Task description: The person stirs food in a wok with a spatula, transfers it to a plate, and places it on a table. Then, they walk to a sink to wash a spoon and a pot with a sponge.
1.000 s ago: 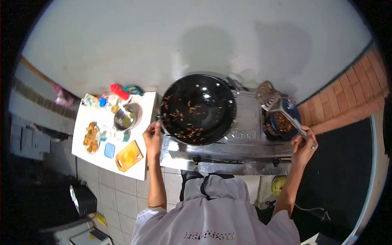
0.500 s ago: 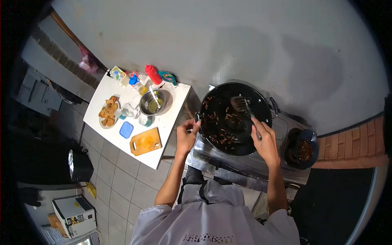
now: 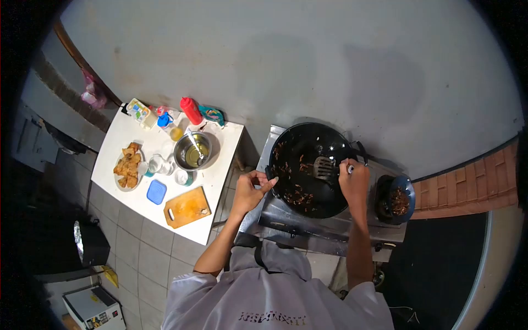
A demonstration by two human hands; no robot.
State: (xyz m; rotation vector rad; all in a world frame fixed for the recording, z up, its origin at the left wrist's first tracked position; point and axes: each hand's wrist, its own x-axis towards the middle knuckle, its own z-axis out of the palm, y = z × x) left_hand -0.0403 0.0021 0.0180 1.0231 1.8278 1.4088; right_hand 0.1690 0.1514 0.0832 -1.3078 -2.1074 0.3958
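Note:
A large black wok (image 3: pixel 333 201) sits on the metal stove, with browned shreds (image 3: pixel 300 195) scattered over its left and lower inside. My left hand (image 3: pixel 251 191) is closed at the wok's left handle, thumb and fingers pinching it. In my right hand (image 3: pixel 354 180) is a slotted spatula (image 3: pixel 323 168), its blade inside the wok near the middle. My fist wraps the spatula's handle close to the wok's right rim. The wok's other handle (image 3: pixel 360 151) stands free behind that hand.
Right of the wok, a dark pan (image 3: pixel 410 192) holds more browned bits. On the white table (image 3: pixel 220 154) at left are a metal bowl (image 3: pixel 192 151), a cutting board (image 3: pixel 188 207), a plate of fried pieces (image 3: pixel 128 169), a blue lid (image 3: pixel 157 191) and a red bottle (image 3: pixel 191 110).
The spatula has moved lower in the wok, and my right hand has turned into a fist around its handle. My left hand stays at the left handle. The view has shifted somewhat.

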